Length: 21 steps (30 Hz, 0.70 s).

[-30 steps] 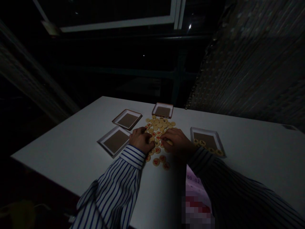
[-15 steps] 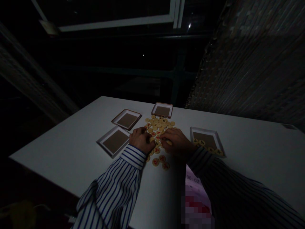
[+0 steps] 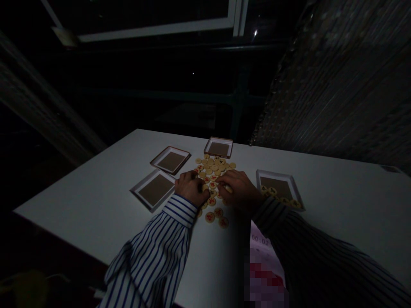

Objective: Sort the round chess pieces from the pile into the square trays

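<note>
Round wooden xiangqi pieces (image 3: 210, 201) with red or black characters lie loosely spread at the middle of the table, several of them plain side up. At the left of the spread, my left hand (image 3: 191, 188) is closed, with a pale piece (image 3: 204, 187) between its thumb and curled fingers. My right hand (image 3: 239, 190) rests at the right side, fingers bent around another xiangqi piece (image 3: 228, 188). Both palms hide some of the pieces. Three red-marked pieces (image 3: 218, 212) lie nearest to me, apart from the main group.
A lid-like tray (image 3: 290, 177) on the right holds several black-marked pieces. Two trays stand on the left, one brown-edged (image 3: 170, 147) and one white (image 3: 136, 191); a third (image 3: 218, 139) is at the back. A lit screen (image 3: 261, 244) lies beneath my right forearm on the white table (image 3: 83, 188).
My right hand has shifted very slightly, its fingers turning a little around the piece. My left hand stays almost still, and the trays have not moved.
</note>
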Available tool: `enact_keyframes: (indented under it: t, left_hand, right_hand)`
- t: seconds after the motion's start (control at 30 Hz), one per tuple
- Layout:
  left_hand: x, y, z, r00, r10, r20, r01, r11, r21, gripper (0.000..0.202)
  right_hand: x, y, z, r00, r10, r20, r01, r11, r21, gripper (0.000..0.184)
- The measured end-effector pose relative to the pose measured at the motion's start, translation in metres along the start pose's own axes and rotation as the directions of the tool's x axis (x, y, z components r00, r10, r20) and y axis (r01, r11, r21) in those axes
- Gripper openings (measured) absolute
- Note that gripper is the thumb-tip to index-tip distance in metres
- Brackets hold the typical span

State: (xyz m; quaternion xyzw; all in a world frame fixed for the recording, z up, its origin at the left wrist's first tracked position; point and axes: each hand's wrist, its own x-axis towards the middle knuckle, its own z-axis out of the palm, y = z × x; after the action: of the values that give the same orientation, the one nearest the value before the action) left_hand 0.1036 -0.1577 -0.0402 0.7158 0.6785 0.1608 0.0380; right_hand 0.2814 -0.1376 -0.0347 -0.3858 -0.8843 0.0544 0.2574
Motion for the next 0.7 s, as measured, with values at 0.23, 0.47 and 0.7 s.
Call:
enact_keyframes:
  t: [0.23, 0.47, 0.7]
  left_hand:
    - [0.0, 0.001, 0.0028, 1.0, -0.009, -0.027, 0.009, 1.0, 0.004, 0.033]
    - [-0.0007, 0.0024, -0.0008, 1.0, -0.007, 0.002, 0.007, 1.0, 0.012, 0.035]
    - [0.0001, 0.0014, 0.0011, 1.0, -0.003, -0.007, 0.003, 1.0, 0.001, 0.033]
  right_hand:
    - [0.001, 0.0019, 0.0005, 0.997, 0.061, -0.047, -0.06, 0.998, 0.035, 0.02]
    - [0.0014, 0.0015, -0.001, 0.994, 0.066, -0.084, -0.062, 0.997, 0.051, 0.02]
    - [0.0013, 0.0013, 0.0006, 0.993, 0.054, -0.104, -0.049, 0.998, 0.046, 0.019]
